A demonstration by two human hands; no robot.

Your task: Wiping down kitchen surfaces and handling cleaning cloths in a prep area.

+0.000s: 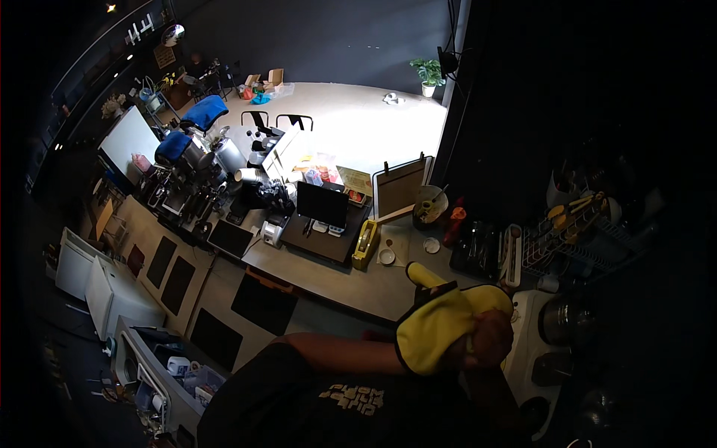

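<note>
A yellow cloth with dark edging (434, 330) is bunched up in front of my chest, at the counter's near edge. My right hand (492, 337) grips its right side, fingers curled into the fabric. From the left my forearm runs into the cloth, which covers most of my left hand (430, 291); only a little skin shows near the upper fold. One narrow end of the cloth points up over the counter (347, 288). A small white bowl (386, 256) and a round white lid or dish (431, 245) lie just beyond it.
To the right, in dim light, stand a white cooktop (521, 319), a metal pot (566, 319) and a wire dish rack (582, 246). A yellow tape dispenser (365, 245), a dark monitor (322, 205) and a mixing bowl (430, 207) sit farther back. Behind left is a sink counter (129, 336).
</note>
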